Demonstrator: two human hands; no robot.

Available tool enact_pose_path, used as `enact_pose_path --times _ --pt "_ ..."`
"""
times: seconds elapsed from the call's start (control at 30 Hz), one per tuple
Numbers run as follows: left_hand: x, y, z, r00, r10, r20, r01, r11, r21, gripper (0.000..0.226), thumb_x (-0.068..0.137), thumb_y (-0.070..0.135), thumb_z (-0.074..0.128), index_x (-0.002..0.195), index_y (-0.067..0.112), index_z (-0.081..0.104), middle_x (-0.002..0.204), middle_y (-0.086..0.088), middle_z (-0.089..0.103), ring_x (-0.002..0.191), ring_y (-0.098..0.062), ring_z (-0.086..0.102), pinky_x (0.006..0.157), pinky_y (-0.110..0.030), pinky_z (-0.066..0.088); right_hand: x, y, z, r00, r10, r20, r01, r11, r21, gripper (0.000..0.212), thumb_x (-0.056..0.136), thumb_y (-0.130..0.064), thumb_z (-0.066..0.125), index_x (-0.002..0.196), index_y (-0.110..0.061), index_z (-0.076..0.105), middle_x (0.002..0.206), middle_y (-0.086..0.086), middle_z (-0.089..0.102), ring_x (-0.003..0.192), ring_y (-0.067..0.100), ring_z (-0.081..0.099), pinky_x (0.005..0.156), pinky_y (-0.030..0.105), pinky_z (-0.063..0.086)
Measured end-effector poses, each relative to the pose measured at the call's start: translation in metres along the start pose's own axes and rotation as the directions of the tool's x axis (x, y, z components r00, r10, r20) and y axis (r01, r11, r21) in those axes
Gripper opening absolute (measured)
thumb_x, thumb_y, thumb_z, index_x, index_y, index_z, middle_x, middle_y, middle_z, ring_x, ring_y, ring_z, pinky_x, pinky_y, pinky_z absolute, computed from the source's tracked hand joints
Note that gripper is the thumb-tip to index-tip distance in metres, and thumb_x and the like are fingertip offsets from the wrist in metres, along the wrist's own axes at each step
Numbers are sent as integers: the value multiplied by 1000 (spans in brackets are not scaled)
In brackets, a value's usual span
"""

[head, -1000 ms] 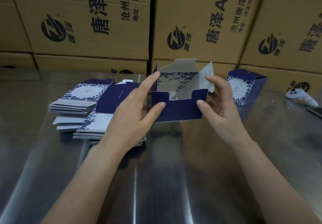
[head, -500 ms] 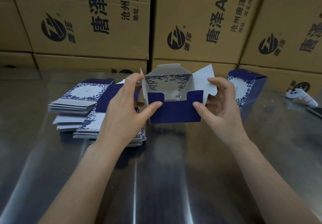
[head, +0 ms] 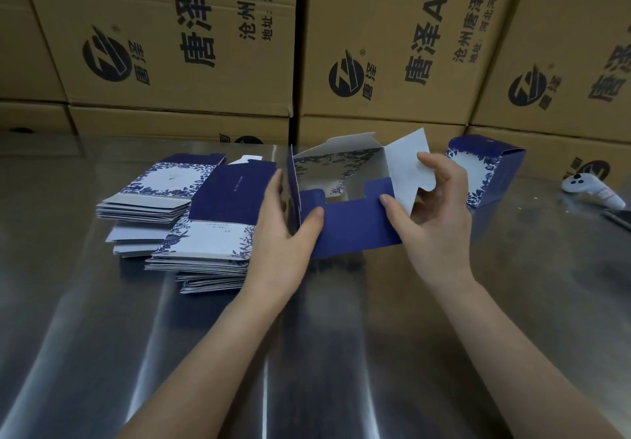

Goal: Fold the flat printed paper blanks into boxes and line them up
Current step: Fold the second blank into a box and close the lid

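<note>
Left hand (head: 283, 233), right hand (head: 433, 213), perhaps pinching half-folded box (head: 351, 226)

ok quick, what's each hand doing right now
Left hand: grips the half-folded box at its left end.
Right hand: pinches the box's white side flap.

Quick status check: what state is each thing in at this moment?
Half-folded box: upright, top flaps open.
Left hand: grips the box's left side.
Right hand: grips its right end at the white flap.
Finished box: folded, set down at right.
Blanks: flat, stacked.
Controller: lying idle.
</note>
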State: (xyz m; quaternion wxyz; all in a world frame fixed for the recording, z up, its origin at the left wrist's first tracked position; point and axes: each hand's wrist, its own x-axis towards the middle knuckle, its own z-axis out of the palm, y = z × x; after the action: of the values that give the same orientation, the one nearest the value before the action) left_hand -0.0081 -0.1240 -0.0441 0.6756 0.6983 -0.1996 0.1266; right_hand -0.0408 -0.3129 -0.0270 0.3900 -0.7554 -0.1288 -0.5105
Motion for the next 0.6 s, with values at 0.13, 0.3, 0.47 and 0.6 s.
enact_pose_path --times 0.13,0.3,0.47,0.6 --pt "1 0 3 997 -63 38 67 992 -103 61 99 20 55 152 30 29 148 7 46 135 -12 45 113 -43 39 -4 -1 4 994 93 51 -101 978 185 75 81 -7 74 142 -28 35 137 -19 51 128 7 51 99 35 50" --pt "-2 3 3 998 -57 31 62 980 -191 71 98 17 58 155 37 19 155 11 37 142 -7 36 115 -41 37 -6 -2 8 964 228 139 -256 937 236 74 85 -23 70 146 -38 32 136 -20 52 128 11 51 100 48 49" --pt "-2 3 2 999 32 20 -30 992 -119 74 99 15 57 154 43 15 154 18 36 139 -4 38 112 -43 40 -5 -6 6 969 103 224 -134 982 132 69 86 -21 66 146 -37 33 147 -18 41 132 10 45 99 29 48" --pt "-2 1 2 997 79 25 -77 995 -62 72 99 19 57 153 43 17 149 28 38 136 6 38 113 -40 39 4 -16 1 960 25 280 -74 983 167 62 83 -24 66 135 -40 36 159 -5 22 143 12 30 107 28 40"
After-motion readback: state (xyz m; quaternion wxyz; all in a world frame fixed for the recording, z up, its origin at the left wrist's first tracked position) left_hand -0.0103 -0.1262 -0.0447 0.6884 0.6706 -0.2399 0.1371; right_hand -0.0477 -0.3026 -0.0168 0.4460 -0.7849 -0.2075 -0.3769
